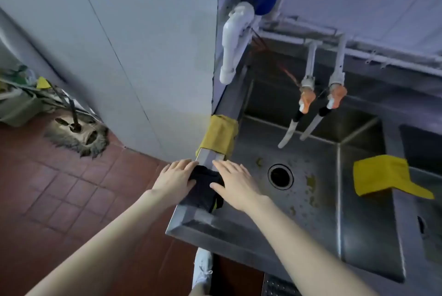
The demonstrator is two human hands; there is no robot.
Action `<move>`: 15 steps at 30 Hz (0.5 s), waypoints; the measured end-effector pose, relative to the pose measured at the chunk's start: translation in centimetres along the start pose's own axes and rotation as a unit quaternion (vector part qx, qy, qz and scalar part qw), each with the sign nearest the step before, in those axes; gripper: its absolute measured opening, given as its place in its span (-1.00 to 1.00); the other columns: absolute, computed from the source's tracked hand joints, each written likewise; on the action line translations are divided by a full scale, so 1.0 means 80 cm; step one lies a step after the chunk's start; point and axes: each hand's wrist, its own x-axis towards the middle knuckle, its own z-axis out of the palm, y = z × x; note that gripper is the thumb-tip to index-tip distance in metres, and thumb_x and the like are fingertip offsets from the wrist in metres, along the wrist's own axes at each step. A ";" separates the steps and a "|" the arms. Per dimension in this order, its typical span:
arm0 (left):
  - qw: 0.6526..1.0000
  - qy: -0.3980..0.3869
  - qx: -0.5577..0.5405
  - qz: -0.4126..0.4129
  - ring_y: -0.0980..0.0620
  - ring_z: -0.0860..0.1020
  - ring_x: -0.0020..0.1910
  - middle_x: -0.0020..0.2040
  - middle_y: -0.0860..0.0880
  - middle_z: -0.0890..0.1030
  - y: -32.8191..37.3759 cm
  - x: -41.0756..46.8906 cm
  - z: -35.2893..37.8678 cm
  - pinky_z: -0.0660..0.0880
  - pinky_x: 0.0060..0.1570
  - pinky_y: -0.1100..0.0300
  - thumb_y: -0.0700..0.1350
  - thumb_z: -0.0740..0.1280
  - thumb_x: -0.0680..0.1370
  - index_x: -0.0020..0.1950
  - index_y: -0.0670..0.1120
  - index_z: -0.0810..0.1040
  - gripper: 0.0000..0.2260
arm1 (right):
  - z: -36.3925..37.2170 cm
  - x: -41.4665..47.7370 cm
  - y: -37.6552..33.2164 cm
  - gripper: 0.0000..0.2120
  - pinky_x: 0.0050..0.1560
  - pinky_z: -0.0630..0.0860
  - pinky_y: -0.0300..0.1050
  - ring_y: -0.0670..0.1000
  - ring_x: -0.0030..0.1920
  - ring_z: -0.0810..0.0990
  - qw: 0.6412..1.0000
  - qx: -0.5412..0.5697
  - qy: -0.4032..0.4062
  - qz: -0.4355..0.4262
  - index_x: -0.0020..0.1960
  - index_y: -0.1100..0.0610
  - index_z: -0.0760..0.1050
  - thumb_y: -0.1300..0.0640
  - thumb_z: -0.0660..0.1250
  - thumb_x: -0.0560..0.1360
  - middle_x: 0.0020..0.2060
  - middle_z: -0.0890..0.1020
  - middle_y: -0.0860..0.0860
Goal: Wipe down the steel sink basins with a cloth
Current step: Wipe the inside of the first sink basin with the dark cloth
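Head view looks down on a steel sink (pixel 239 228) whose left rim carries a dark cloth (pixel 203 188), draped over the edge with one end hanging into the near basin (pixel 287 212). Both hands lie flat on that cloth with fingers spread, the left hand (pixel 175 177) on its outer side and the right hand (pixel 235 182) on its basin side; neither has closed around it, so it is pressed rather than gripped. From here the likeliest slip, as I judge it, is the cloth sliding off the narrow rim: a push from the left hand would tip it into the basin, a push from the right would drop it onto the red tiled floor (pixel 59 188), where it would pick up dirt. Flat palms give little hold on a smooth, sloping steel edge, and the yellowish stains around the drain (pixel 280 176) may only smear unless the cloth is bunched and pressed firmly. The dangling taps (pixel 311 109) hang low over the basin and could catch a wrist on a wide sweep. By count: two basins, the second only partly in view at right; one drain visible; two taps with orange fittings; three cloths in all, the dark one, a mustard cloth (pixel 218 136) further along the same rim, and a yellow cloth (pixel 387 176) on the divider between basins; one mop head (pixel 79 135) on the floor.
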 end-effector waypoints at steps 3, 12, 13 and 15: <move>0.996 -0.032 -0.080 0.003 -0.13 0.43 0.30 0.34 -0.03 0.45 -0.010 0.014 0.003 0.42 0.23 -0.01 -0.04 0.24 0.55 0.38 0.03 0.30 -0.61 | 0.025 0.018 -0.012 -0.37 0.50 0.08 0.03 0.01 0.51 0.15 1.000 0.004 -0.005 -0.001 0.56 0.06 0.06 -0.07 0.21 0.59 0.52 0.22 -0.03; 0.997 -0.054 0.009 0.061 -0.07 0.43 0.18 0.14 0.00 0.54 -0.021 0.034 -0.013 0.37 0.12 0.06 0.17 0.39 0.43 0.21 0.01 0.40 -0.56 | 0.052 0.028 -0.020 -0.58 0.20 0.39 0.00 0.11 0.21 0.37 0.998 0.000 0.047 0.029 0.29 0.10 0.40 0.01 0.39 0.48 0.17 0.47 0.05; 0.996 -0.056 0.017 0.065 -0.06 0.42 0.18 0.13 0.00 0.54 -0.022 0.035 -0.015 0.37 0.12 0.07 0.21 0.39 0.41 0.19 0.00 0.44 -0.54 | 0.049 0.028 -0.018 -0.60 0.17 0.39 -0.01 0.11 0.19 0.37 0.999 0.002 0.045 0.026 0.27 0.11 0.43 0.02 0.39 0.49 0.15 0.47 0.06; 0.993 -0.073 0.018 0.085 -0.05 0.41 0.18 0.11 0.00 0.53 -0.022 0.037 -0.020 0.40 0.13 0.06 0.24 0.41 0.37 0.16 -0.01 0.53 -0.52 | 0.043 0.024 -0.010 -0.65 0.12 0.38 -0.01 0.10 0.17 0.36 0.999 0.020 0.038 0.020 0.23 0.10 0.46 0.03 0.39 0.49 0.11 0.46 0.05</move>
